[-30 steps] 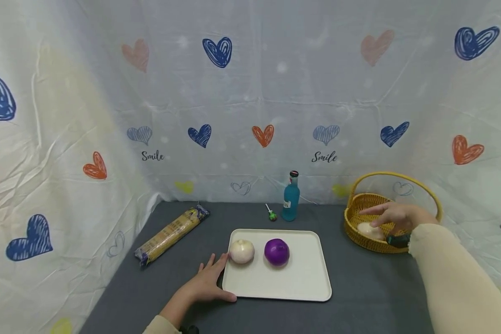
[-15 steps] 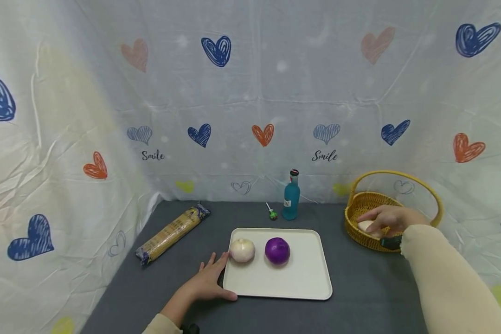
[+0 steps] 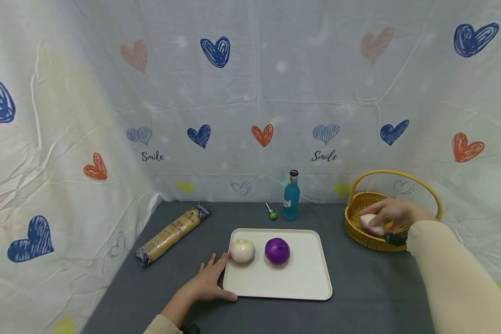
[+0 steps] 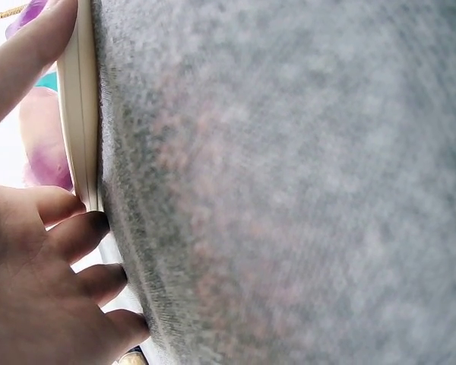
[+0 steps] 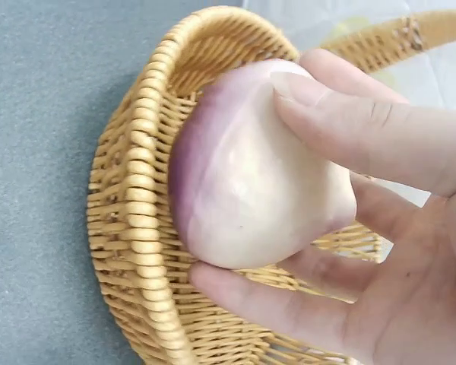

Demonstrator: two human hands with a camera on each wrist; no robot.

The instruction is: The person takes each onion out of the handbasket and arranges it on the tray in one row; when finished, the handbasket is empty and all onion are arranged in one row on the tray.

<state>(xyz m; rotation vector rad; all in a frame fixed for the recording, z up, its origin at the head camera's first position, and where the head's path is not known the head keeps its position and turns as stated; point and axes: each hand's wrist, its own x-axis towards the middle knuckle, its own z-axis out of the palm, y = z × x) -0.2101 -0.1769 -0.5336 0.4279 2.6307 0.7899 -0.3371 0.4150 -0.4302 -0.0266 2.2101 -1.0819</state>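
My right hand (image 3: 396, 214) grips a smooth white-and-purple bulb (image 5: 251, 175) between thumb and fingers, inside the yellow wicker basket (image 3: 361, 239). In the right wrist view the bulb's purple side faces the basket rim and its pointed end lies toward my palm. Fingers spread, my left hand (image 3: 206, 280) touches the left edge and near-left corner of a white tray (image 3: 292, 283). On this tray rest a similar whitish bulb (image 3: 242, 251), close to my left fingertips, and a shiny purple onion (image 3: 277, 252) to its right.
A long clear-and-yellow packet of noodles (image 3: 173, 234) lies at the left of the grey table. Behind the tray are a green lollipop (image 3: 272, 215) and an upright blue bottle (image 3: 291, 202). The basket's tall handle (image 3: 394, 173) arches above my right hand.
My right hand has closed on the bulb in the basket and raised it slightly, turning it so more purple shows. My left hand and the tray stay where they were.
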